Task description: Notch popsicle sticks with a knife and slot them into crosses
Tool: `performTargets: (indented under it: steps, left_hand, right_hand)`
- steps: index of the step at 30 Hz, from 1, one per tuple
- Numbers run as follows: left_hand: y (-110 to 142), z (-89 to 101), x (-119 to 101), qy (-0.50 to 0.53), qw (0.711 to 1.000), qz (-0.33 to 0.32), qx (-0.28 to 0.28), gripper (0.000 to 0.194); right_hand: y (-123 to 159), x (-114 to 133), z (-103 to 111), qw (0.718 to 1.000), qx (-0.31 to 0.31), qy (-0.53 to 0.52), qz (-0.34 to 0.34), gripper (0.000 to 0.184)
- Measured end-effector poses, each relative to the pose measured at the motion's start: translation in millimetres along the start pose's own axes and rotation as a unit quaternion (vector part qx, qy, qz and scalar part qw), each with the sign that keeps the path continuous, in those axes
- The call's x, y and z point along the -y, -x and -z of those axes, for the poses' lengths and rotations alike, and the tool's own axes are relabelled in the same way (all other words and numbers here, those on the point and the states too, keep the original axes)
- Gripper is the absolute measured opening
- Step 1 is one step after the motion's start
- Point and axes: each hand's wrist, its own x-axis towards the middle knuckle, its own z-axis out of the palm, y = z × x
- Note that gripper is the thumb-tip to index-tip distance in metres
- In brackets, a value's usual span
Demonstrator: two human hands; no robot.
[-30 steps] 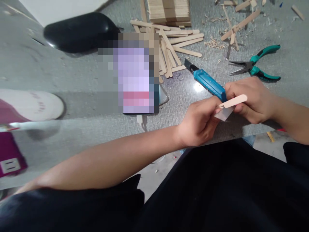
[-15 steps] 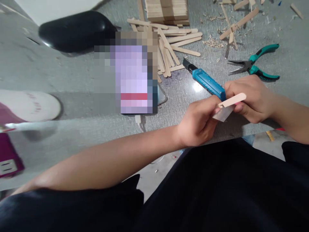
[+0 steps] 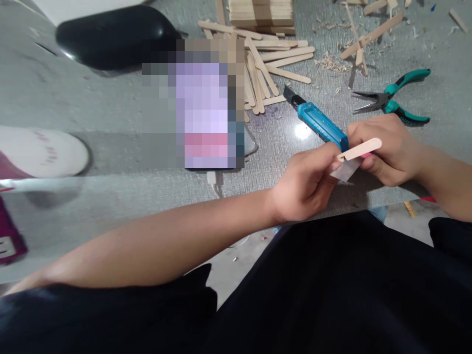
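Note:
A wooden craft stick (image 3: pixel 363 149) has its near end pinched between the thumb and fingers of my left hand (image 3: pixel 308 182). There is a small notch in its edge close to my left thumb. My right hand (image 3: pixel 391 147) is closed around a tool with a flat, pale grey blade (image 3: pixel 347 170); only a bit of pink shows at the fingers. That blade lies against the stick's lower edge. Just beyond my hands, a blue utility knife (image 3: pixel 322 125) rests on the table with its dark blade pointing away.
Teal-handled needle-nose pliers (image 3: pixel 387 100) lie at the right. Loose craft sticks (image 3: pixel 261 73), a stack of sticks (image 3: pixel 261 14) and wood shavings (image 3: pixel 332 61) are behind. A blurred-out phone (image 3: pixel 206 113) with a charging cable (image 3: pixel 212 179), a black case (image 3: pixel 118 37) and a white object (image 3: pixel 44 152) are leftward.
The whole view has shifted slightly, with the table things a little higher in it. Both hands keep their hold, and the stick and blade look almost the same against each other.

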Motion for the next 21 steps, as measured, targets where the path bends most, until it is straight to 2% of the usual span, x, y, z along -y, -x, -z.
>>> performTargets:
  steps: [5, 9, 13, 17, 21]
  left_hand:
    - [-1.3, 2.7, -4.2, 0.003, 1.0, 0.013, 0.016, 0.031]
    - [-3.9, 4.5, -7.7, 0.022, 0.998, 0.037, 0.034, 0.03]
    - [-4.0, 4.2, -8.4, 0.017, 0.999, 0.035, 0.035, 0.028]
    - [-3.0, 4.5, -7.9, 0.018, 0.999, 0.022, 0.037, 0.029]
    - [-2.9, 4.4, -5.4, -0.002, 0.999, 0.018, 0.034, 0.027]
  right_hand:
    - [-1.7, 1.4, 1.1, 1.0, 0.026, -0.009, -0.006, 0.057]
    - [-6.5, 9.0, -2.2, 1.0, 0.002, 0.014, 0.003, 0.055]
    - [-10.1, 14.7, -3.8, 1.0, -0.002, 0.022, -0.003, 0.058]
    - [-8.1, 9.3, -2.6, 1.0, 0.001, 0.02, 0.007, 0.059]
    - [-7.5, 5.9, -3.0, 0.999, 0.026, 0.021, -0.014, 0.064]
